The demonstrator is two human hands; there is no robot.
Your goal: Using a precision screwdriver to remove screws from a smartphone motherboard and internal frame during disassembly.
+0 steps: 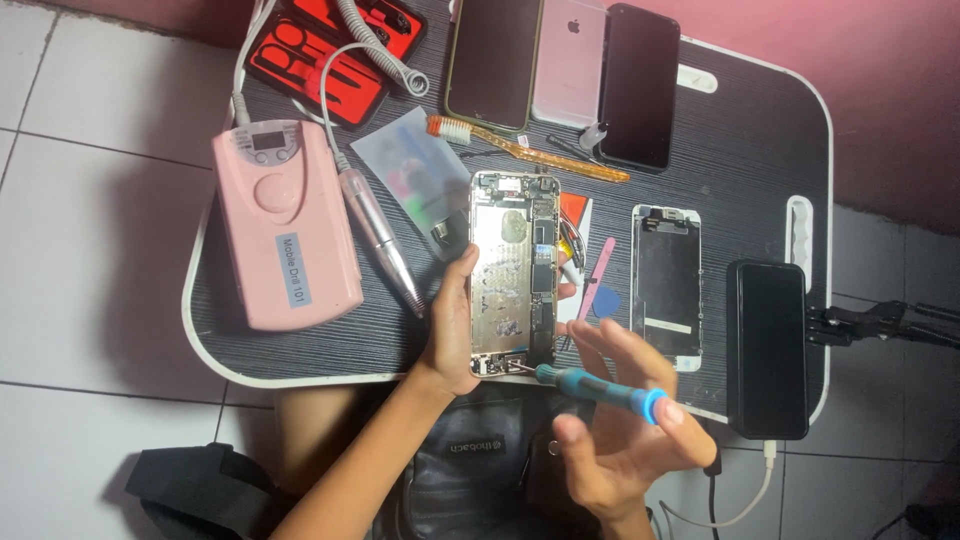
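Observation:
An opened phone body (513,272) with its inner plate and circuit board showing lies near the front edge of a small dark table (740,130). My left hand (452,330) grips the phone's left side and lower corner. My right hand (625,430) holds a teal-handled screwdriver (597,388), its tip touching the phone's bottom edge. The detached screen panel (667,285) lies face down to the right.
A pink drill box (285,225) with its handpiece (380,235) sits left. A red tool case (330,50), three phones (565,65), a toothbrush (525,150), a plastic bag (420,165), a pink pry tool (597,275), a blue pick (607,300) and a black power bank (767,345) are also there.

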